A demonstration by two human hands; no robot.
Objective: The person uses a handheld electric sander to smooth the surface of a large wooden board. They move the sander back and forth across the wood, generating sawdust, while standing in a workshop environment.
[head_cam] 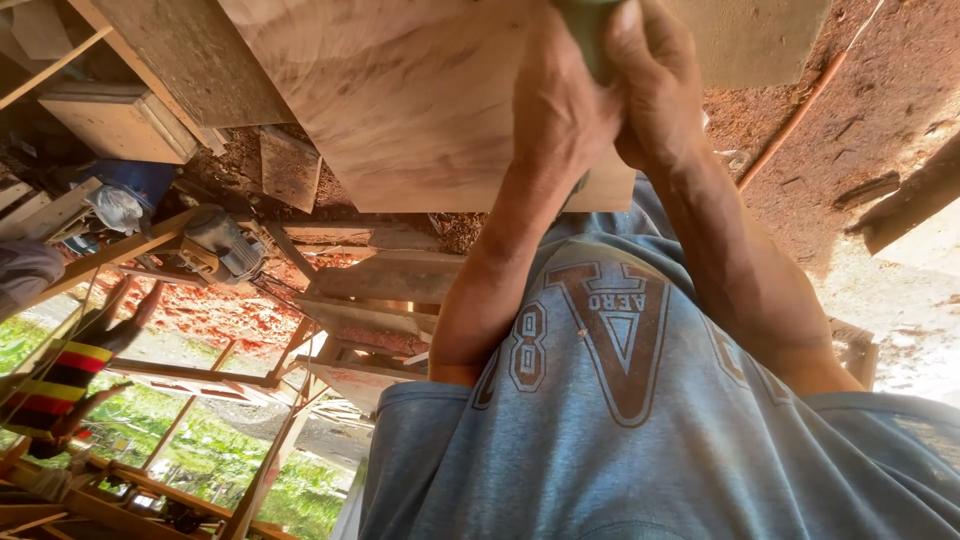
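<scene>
Blue shirt (640, 420) fills five o'clock. Above it, left hand (565, 105) and right hand (655, 85) close together around a green tool (590, 35) at twelve o'clock, against a wooden board (400, 100); motor (220, 245) at nine o'clock

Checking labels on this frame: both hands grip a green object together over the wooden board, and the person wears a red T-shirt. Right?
Not quite: the T-shirt is blue-grey, not red, as the head view shows. The rest holds: the left hand and the right hand close together on a green object, mostly hidden between them, over the wooden board.
</scene>
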